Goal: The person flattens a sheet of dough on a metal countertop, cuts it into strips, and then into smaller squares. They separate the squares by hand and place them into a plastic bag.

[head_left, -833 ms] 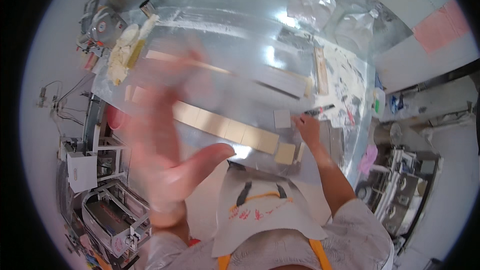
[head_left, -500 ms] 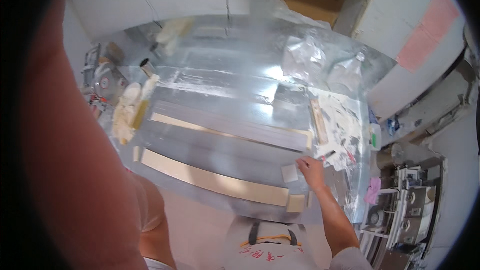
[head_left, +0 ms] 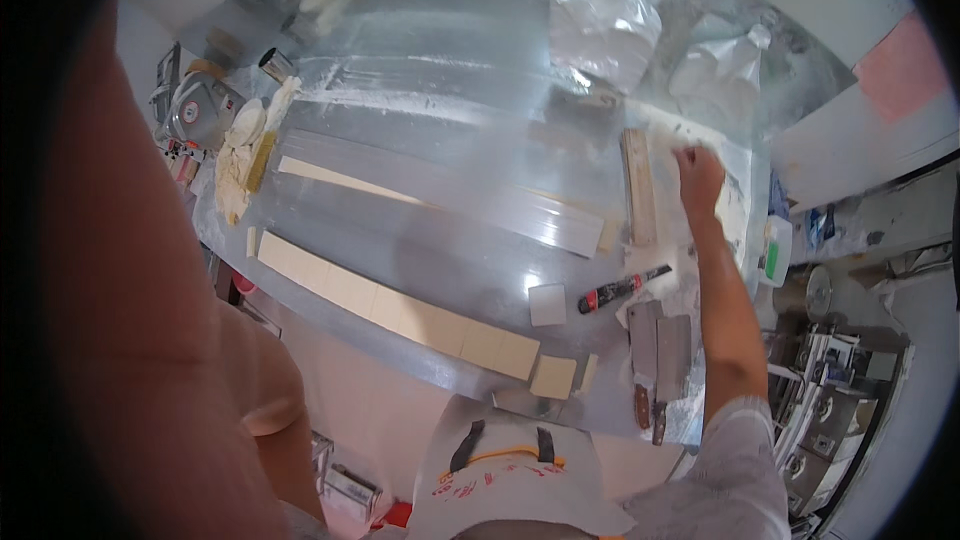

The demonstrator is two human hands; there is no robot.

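Over the flour-dusted right side of the metal table hovers my right hand (head_left: 702, 180), its fingers curled together; whatever they hold, if anything, cannot be made out. Left of it lies a long wooden bar (head_left: 638, 190). My left arm fills the left side, large and blurred, with its hand out of view. A pale yellow dough strip (head_left: 390, 305), marked by crosswise lines, lies along the near edge. Beside its right end sit a dough square (head_left: 554, 377) and a narrow offcut. A long grey straightedge (head_left: 450, 195) partly covers a second strip. A red-and-black utility knife (head_left: 612, 294) lies near a whitish square (head_left: 547, 305).
Two cleavers (head_left: 660, 350) with dark handles rest near the front right. Clear plastic bags (head_left: 605, 25) stand at the back right. At far left are dough scraps (head_left: 235, 175), a metal cup (head_left: 275, 64) and a grey machine (head_left: 200, 110). Shelving stands at lower right.
My right hand has moved away from beside the whitish square to the floury area farther back. The utility knife now shows whole on the table. The view has shifted.
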